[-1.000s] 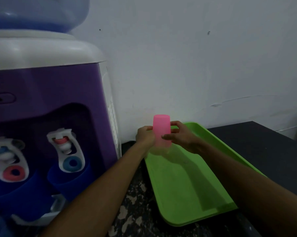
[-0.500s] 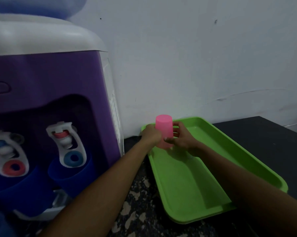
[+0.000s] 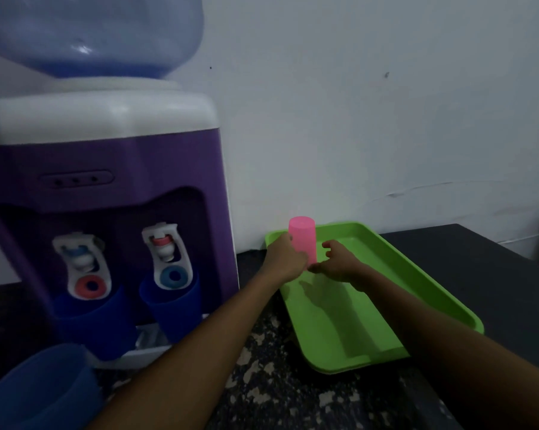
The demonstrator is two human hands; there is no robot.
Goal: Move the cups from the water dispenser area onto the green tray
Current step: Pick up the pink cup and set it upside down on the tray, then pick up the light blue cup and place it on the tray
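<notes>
Head view looks down at a dim speckled surface (image 3: 262,383) with a purple water dispenser (image 3: 106,169) on the left and a green tray (image 3: 370,321) to its right, against a pale wall. A pink cup (image 3: 303,238) stands mouth-down at the tray's far left corner; whether its rim rests flat on the tray floor is hard to tell, since both hands hide its base. The left hand (image 3: 285,259) presses against the cup's left side, its grip apparently wrapped on the cup. The right hand (image 3: 339,263) sits just right of the cup with its grip apart, fingers (image 3: 330,245) spread and clear of the cup wall, thumb near the base. Two blue cups wait under the dispenser taps: one (image 3: 89,321) below the red-ringed tap, one (image 3: 172,305) below the blue-ringed tap. A third blue cup (image 3: 38,389) sits at the near left, in front of the dispenser, partly cut by the frame edge.
</notes>
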